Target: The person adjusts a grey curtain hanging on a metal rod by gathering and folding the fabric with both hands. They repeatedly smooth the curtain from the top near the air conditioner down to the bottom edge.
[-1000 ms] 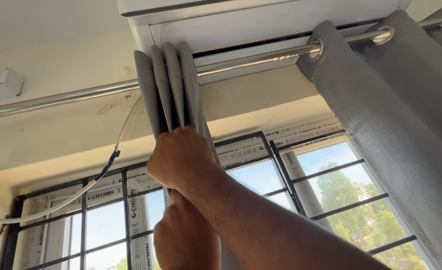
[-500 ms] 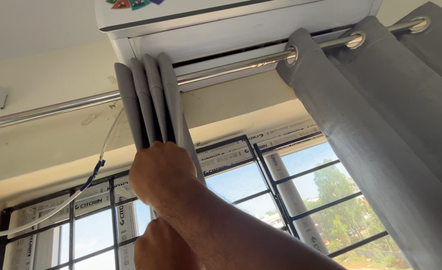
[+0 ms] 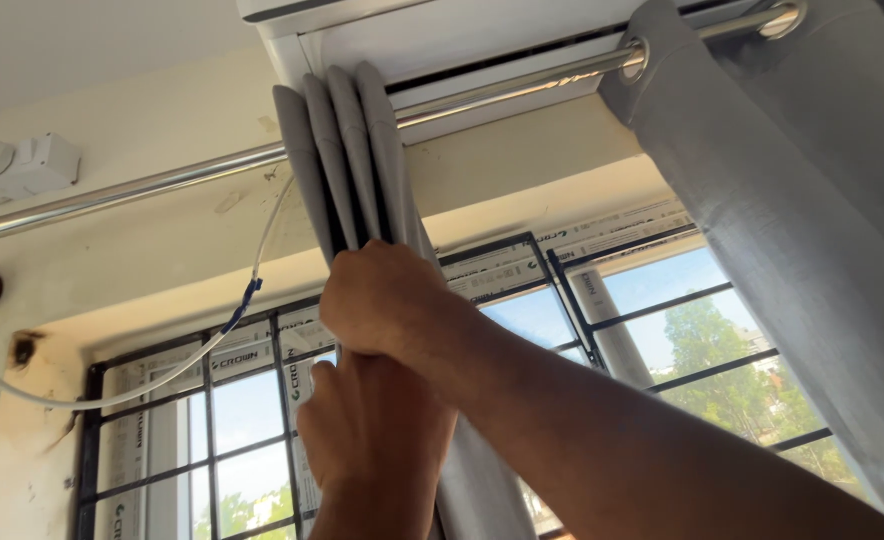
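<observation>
A grey curtain panel [image 3: 347, 150] hangs bunched in tight folds on a metal curtain rod [image 3: 142, 190]. My right hand [image 3: 387, 300] reaches up from the lower right and is closed around the folds just below the rod. Directly under it, my left hand [image 3: 372, 430] grips the same gathered cloth lower down. A second grey curtain panel [image 3: 792, 190] hangs spread out at the right, its eyelet rings threaded on the rod.
A white air conditioner [image 3: 442, 30] is mounted just above the rod. A white cable [image 3: 212, 345] loops down across the wall at the left, below a white socket box [image 3: 37, 165]. Behind the curtains is a barred window [image 3: 252, 410] with trees outside.
Both hands stay clamped on the bunched curtain. The view has shifted a little, so the folds and hands now sit slightly higher and further right in the frame.
</observation>
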